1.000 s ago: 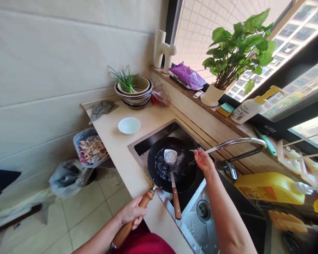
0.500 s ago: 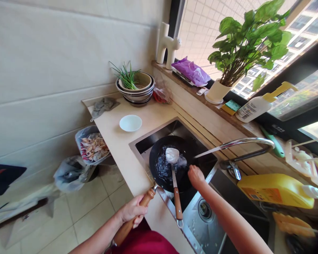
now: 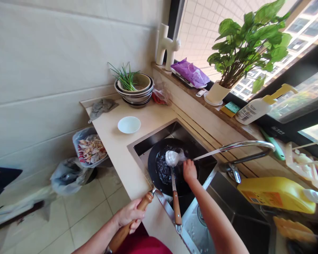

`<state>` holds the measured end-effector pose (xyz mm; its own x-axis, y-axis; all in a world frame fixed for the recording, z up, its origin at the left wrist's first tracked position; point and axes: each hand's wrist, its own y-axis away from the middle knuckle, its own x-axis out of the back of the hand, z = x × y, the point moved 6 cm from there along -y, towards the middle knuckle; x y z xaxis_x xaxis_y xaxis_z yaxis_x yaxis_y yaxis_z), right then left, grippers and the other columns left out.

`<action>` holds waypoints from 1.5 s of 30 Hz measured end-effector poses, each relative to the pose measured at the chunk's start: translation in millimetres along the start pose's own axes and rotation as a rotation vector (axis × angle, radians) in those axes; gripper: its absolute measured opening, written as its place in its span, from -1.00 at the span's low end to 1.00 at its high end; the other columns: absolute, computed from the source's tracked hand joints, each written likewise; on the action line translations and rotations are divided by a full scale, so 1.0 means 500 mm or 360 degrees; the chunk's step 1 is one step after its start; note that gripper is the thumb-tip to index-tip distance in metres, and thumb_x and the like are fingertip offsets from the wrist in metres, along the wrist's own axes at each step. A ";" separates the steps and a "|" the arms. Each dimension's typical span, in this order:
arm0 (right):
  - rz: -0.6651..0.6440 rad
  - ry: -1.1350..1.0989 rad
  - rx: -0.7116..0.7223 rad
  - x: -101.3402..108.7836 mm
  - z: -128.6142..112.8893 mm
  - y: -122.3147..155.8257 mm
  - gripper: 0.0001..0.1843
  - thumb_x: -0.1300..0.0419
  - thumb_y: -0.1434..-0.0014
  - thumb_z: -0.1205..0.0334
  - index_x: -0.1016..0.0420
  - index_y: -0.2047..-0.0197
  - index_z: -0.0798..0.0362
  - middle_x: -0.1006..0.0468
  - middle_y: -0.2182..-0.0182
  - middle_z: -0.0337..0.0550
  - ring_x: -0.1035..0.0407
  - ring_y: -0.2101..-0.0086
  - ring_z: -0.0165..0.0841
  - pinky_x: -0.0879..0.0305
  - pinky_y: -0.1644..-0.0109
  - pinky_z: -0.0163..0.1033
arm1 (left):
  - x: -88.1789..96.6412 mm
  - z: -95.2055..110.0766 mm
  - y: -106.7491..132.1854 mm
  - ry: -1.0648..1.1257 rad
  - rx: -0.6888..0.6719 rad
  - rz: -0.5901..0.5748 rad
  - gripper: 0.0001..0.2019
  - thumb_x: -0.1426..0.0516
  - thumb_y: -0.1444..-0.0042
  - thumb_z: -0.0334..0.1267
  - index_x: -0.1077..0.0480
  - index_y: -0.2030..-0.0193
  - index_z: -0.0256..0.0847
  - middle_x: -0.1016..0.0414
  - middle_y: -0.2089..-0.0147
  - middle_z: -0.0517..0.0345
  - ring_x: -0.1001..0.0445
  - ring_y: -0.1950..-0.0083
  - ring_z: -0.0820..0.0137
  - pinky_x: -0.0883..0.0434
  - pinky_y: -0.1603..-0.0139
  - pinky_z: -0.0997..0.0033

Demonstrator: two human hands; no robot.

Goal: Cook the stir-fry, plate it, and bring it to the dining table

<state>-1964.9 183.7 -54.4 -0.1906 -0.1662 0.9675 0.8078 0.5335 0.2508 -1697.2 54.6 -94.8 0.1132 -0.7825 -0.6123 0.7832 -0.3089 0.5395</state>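
A black wok [image 3: 175, 165] sits in the steel sink [image 3: 153, 135] with water in it. My left hand [image 3: 129, 213] is closed round its wooden handle [image 3: 127, 227] at the counter's edge. A wooden-handled spatula [image 3: 175, 190] rests in the wok, its blade wet and foamy. My right hand [image 3: 190, 170] is inside the wok beside that blade, fingers curled, and what they hold is hidden. The curved tap [image 3: 243, 148] reaches over the wok.
A white bowl [image 3: 129, 124] and a stack of colanders with green onions [image 3: 134, 86] stand on the counter [image 3: 116, 141]. On the sill are a potted plant [image 3: 238, 49], a purple bag [image 3: 190, 72] and a detergent bottle [image 3: 257, 107]. A bin with scraps [image 3: 90, 150] is on the floor. A yellow container [image 3: 275, 194] lies right.
My right hand left the tap spout, dropped into the wok and moved close to the spatula blade. The left hand kept its grip on the wok handle.
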 end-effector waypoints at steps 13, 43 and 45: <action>0.1112 -0.0059 -0.0842 0.146 0.332 0.194 -0.28 0.06 -0.21 0.12 0.05 -0.29 0.46 -0.13 -0.18 0.55 0.07 -0.23 0.19 -0.10 -0.10 0.26 | -0.007 -0.001 0.002 -0.0010 0.0041 0.0010 -0.62 -0.25 0.16 -0.13 -0.11 0.33 -0.15 -0.22 0.64 0.43 -0.04 0.78 0.70 0.00 0.74 0.70; -0.0602 0.0135 0.0310 0.221 0.027 0.287 -0.49 0.05 -0.10 0.51 -0.49 -0.03 -0.01 -0.59 0.39 -0.01 -0.52 0.32 -0.20 -0.20 0.38 -0.28 | -0.035 0.029 -0.005 0.0122 0.0165 -0.0051 -0.66 -0.26 0.27 -0.25 -0.16 0.40 -0.17 -0.23 0.69 0.43 -0.08 0.79 0.67 -0.14 0.76 0.66; -0.0568 -0.0076 0.0347 0.210 -0.006 0.275 -0.55 -0.02 -0.07 0.47 -0.51 0.04 -0.05 -0.59 0.42 -0.10 -0.51 0.35 -0.25 -0.20 0.37 -0.30 | -0.040 0.032 -0.005 0.0154 0.0218 -0.0067 -0.64 -0.27 0.27 -0.25 -0.16 0.39 -0.17 -0.22 0.69 0.44 -0.04 0.79 0.68 -0.17 0.76 0.63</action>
<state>-1872.3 237.0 81.6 -0.4671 -0.3365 0.8177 0.5502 0.6133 0.5667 -1711.1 62.6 -74.7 0.1454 -0.7136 -0.6853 0.6985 -0.4165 0.5819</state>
